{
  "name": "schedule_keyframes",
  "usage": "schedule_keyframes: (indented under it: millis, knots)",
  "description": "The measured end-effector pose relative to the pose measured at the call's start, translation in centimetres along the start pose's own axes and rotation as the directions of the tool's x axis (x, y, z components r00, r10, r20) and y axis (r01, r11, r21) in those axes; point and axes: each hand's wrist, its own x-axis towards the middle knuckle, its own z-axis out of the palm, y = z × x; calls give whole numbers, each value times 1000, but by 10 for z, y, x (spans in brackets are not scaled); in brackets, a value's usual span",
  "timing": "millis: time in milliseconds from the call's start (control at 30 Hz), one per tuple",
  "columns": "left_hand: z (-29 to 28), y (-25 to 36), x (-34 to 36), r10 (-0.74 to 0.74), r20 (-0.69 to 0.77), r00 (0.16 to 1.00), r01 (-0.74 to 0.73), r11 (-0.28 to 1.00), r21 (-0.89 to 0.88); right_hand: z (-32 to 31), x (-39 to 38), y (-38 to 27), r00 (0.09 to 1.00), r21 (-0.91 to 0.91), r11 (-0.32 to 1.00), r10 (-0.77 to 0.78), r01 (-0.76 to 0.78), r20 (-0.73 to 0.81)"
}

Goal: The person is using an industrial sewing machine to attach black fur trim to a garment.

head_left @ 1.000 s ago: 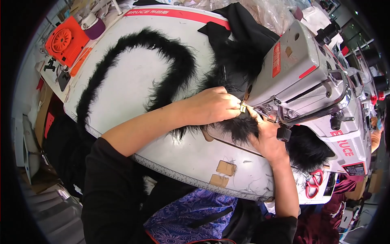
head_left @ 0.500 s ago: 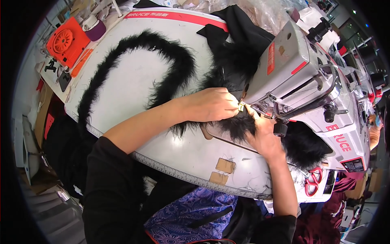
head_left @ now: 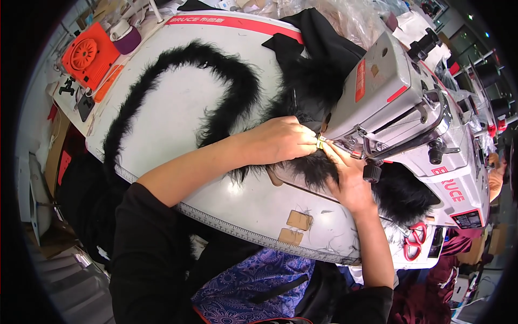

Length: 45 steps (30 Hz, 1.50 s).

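Observation:
My left hand (head_left: pixel 281 140) is closed, its fingertips pinching black feather trim (head_left: pixel 310 170) beside the needle area of a white sewing machine (head_left: pixel 402 110). A small yellow piece (head_left: pixel 320 142) shows at its fingertips; I cannot tell what it is. My right hand (head_left: pixel 352 182) reaches in from the other side. Its fingers stretch toward the same spot and lie on the work, with the thumb apart over the feathers. The hands and the machine head hide the exact stitching point. Behind the needle, more black feathers join smooth black fabric (head_left: pixel 329 35).
A long black feather strip (head_left: pixel 202 54) curves across the white table (head_left: pixel 178 113). Red-handled scissors (head_left: pixel 415 241) lie right, two tan patches (head_left: pixel 299 220) near the front edge. An orange fan-like device (head_left: pixel 85 54) and a purple-and-white spool (head_left: pixel 125 38) stand far left. Plastic bags (head_left: pixel 345 19) fill the back.
My right hand's fingers have straightened and shifted slightly toward the needle area. The left hand stays almost in place, and the long feather strip has not moved.

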Motion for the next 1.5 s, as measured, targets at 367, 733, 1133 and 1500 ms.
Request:
schedule_keyframes:
  millis: [367, 733, 1133, 1500]
  knots:
    - [6, -4, -2, -22, -18, 1000, 22, 1000, 8, 4, -1, -2, 999, -43, 998, 47, -47, -14]
    - [4, -5, -1, -63, 9, 998, 64, 997, -39, 2, 1, -7, 996, -22, 997, 68, -70, -58]
    - [-17, 19, -4, -9, 113, 994, 19, 996, -87, -9, -13, 9, 999, 133, 991, 3, 2, -44]
    - [-15, 55, 0, -330, 222, 917, 292, 937, 190, -12, 14, 40, 866, 78, 953, 229, -292, 444]
